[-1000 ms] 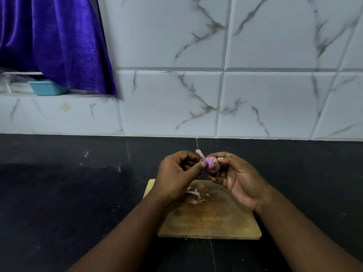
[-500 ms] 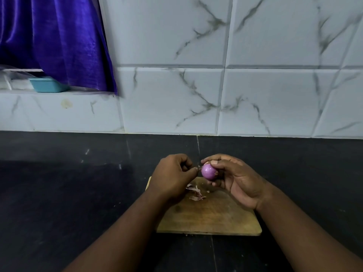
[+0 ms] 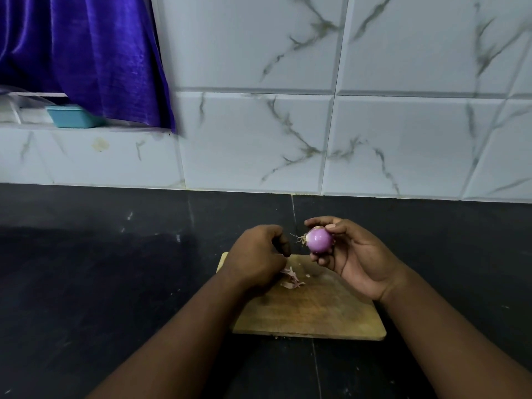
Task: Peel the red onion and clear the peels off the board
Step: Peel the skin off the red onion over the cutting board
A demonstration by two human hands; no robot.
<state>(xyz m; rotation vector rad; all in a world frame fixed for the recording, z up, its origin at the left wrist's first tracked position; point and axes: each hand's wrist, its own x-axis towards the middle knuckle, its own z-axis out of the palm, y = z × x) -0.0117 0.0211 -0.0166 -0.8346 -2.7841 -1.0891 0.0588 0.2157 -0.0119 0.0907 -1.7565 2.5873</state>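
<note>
Hovering curled over the peels (image 3: 291,279) on the wooden chopping board (image 3: 311,315), whether it pinches anything I cannot tell, the left hand (image 3: 256,259) flanks the right hand (image 3: 349,254), whose fingertips grip the nearly peeled red onion (image 3: 319,240), so stripping its root tuft and sweeping the board probably follow.

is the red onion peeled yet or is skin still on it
Mostly peeled. The red onion, held in the right hand, shows smooth, shiny purple flesh; its roots remain. Its far side is hidden.

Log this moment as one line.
right hand: holds onion, looks peeled | left hand: closed above peels | board: peels not cleared
</note>
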